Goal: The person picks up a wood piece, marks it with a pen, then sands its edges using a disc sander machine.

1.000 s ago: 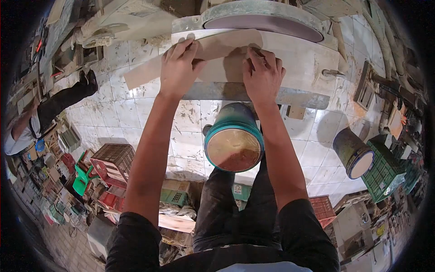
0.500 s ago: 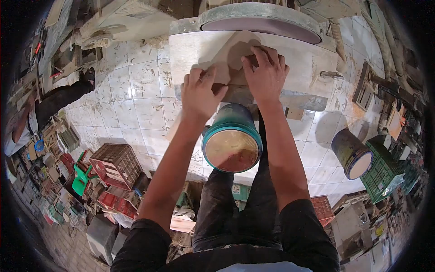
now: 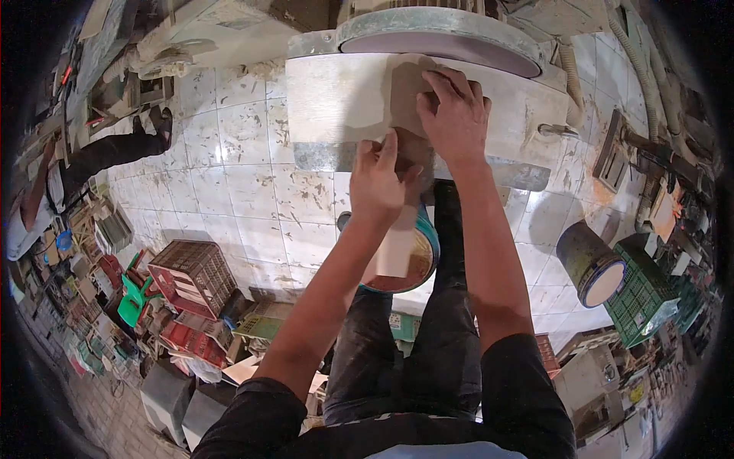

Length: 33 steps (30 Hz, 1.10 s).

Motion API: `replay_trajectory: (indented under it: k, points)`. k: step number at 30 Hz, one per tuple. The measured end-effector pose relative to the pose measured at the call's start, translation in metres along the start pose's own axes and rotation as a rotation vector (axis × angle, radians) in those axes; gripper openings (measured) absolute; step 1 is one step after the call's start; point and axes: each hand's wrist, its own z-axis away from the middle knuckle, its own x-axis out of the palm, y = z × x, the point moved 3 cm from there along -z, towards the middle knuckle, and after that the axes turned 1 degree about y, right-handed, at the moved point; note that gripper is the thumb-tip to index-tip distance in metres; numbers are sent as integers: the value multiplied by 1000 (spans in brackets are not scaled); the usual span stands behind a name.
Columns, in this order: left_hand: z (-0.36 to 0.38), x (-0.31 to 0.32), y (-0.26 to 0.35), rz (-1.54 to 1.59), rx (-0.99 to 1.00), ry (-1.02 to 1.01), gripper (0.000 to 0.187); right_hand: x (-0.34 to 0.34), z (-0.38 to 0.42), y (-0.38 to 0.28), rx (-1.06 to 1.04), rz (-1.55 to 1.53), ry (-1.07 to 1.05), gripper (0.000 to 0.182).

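Observation:
A flat, narrow wooden board (image 3: 411,96) lies on the worktable (image 3: 329,99) of a disc sander, its far end close to the sanding disc (image 3: 443,55). Its near end sticks out past the table's metal edge, over a teal-rimmed bucket (image 3: 436,241) between my legs. My right hand (image 3: 457,118) grips the board's right side near the disc, fingers curled over it. Lower down, my left hand (image 3: 376,180) closes on the left side, fingertips near the table's front edge. The left hand and forearm cover part of the board and bucket.
A dark bucket (image 3: 589,264) stands on the right beside a green crate (image 3: 642,294). To the left are a brown crate (image 3: 191,277) and a green plastic piece (image 3: 136,301). Another person's leg (image 3: 115,161) reaches in at far left. Hoses (image 3: 631,57) run at upper right.
The board has swung from a slant to nearly straight towards me. My left hand has moved right and slightly down; my right hand has shifted slightly right.

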Motion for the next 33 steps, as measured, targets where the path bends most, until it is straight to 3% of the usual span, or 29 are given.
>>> replay_trajectory:
  k: [2,6,11,16,18,19,20,22,23,24,26,27,28,29,30,31,33]
  points:
    - [3,3,3,72,-17,-4,63,0,5,0,-41,-33,-27,39]
    - [7,10,-8,183,30,-1,52,-16,68,-7,-43,-68,-168,60]
    - [9,0,-1,284,-5,-47,48,-33,158,-21,189,-17,-266,73]
    - [21,5,-3,575,-93,-67,46,-34,180,10,129,-237,-202,69]
    - [23,5,-6,750,-301,-16,55,-51,181,19,58,-336,-236,61]
    - [24,5,-2,758,-305,-16,55,-59,183,23,228,-480,-367,51]
    - [20,1,11,691,-334,-102,65,-59,187,23,225,-469,-367,51]
    - [16,-3,30,635,-358,-177,75,-40,203,21,479,-426,-572,42]
    - [16,-6,40,351,-256,-147,81,-37,203,9,373,-596,-416,35]
    - [15,-7,47,65,-150,-115,87,-25,208,1,446,-624,-441,33]
    - [11,-5,35,54,-174,-131,86,-8,210,-16,387,-747,-357,28]
    - [7,-9,29,-35,-43,-121,86,-13,198,-19,388,-751,-353,28]
    - [3,-14,21,-124,90,-113,85,-14,185,-21,342,-615,-513,28]
    - [-2,-22,13,-134,92,-148,81,-17,173,-25,295,-476,-676,28]
    - [-10,-30,2,-136,88,-157,81,-22,157,-26,278,-457,-420,27]
    - [-18,-38,-9,-199,172,-180,79,-25,136,-22,66,-335,-98,32]
    - [-35,-50,-27,-272,290,-214,76,-36,86,-19,10,-155,-43,42]
